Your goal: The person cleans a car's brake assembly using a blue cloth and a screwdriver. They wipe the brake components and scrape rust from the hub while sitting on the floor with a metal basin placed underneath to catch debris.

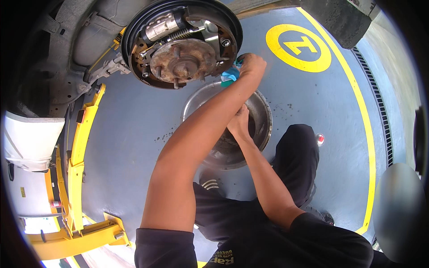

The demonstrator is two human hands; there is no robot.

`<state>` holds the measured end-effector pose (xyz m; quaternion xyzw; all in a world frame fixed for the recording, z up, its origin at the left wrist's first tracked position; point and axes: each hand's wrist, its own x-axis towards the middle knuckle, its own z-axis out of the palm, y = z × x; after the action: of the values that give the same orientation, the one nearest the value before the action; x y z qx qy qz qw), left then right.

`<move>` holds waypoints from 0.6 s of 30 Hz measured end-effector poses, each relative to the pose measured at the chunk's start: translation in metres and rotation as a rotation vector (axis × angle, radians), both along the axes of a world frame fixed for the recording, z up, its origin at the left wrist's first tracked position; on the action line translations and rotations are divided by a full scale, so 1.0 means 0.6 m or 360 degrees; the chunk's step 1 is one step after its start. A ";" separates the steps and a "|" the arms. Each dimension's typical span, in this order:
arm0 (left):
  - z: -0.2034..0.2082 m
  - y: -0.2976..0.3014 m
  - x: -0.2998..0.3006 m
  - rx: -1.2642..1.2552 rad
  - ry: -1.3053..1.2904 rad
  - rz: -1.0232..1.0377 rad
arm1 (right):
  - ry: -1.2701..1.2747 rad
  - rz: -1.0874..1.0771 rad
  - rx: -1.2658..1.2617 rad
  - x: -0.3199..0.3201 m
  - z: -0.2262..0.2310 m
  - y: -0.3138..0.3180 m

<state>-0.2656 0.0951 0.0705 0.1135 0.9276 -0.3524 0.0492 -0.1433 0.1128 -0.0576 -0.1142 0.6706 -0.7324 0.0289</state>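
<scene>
Head view: in front of me, the left hand (253,66) has its fingers curled closed on a blue cloth (229,75), just beside the brake (190,54), above the far rim of a basin (267,111). The right hand (240,121) is below, fingers hidden; I can't tell their grip. The crossed forearms (196,119) might bump, dropping the cloth.
</scene>
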 end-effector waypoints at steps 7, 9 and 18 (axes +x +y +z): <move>-0.139 -0.085 0.123 0.0360 -0.0321 0.0125 | -0.0631 0.1211 0.0752 0.056 0.069 0.143; -0.135 -0.079 0.169 0.0843 -0.0026 0.0082 | -0.0450 0.1296 0.0934 0.098 0.098 0.232; 0.055 -0.083 0.301 0.2632 0.0894 0.0377 | -0.0218 0.0510 0.0533 0.079 0.243 0.458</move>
<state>-0.0850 0.0451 0.1037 -0.0750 0.8691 0.4247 -0.2424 -0.0957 0.3874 0.0880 -0.1628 0.7524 -0.6032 0.2086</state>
